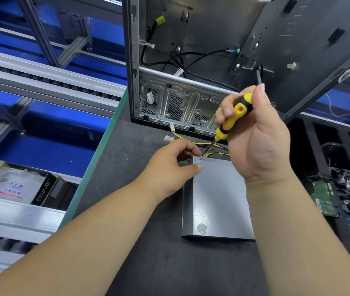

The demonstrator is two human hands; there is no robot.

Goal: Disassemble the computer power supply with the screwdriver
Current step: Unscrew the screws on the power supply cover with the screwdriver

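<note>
The grey metal power supply (219,197) lies flat on the dark mat, with yellow and black cables (210,146) leading from its far end. My right hand (255,133) grips a yellow-and-black screwdriver (231,118), tilted, with its tip on a screw at the box's far left corner. My left hand (174,165) rests on that same corner, thumb on the top plate and fingers curled over the edge. Another screw sits near the box's front left corner.
An empty open computer case (191,60) stands upright just behind the power supply, with loose black cables inside. Circuit boards and wires (327,199) lie at the right. The mat's green edge (97,159) runs on the left, beyond it aluminium conveyor rails and a cardboard box (20,186).
</note>
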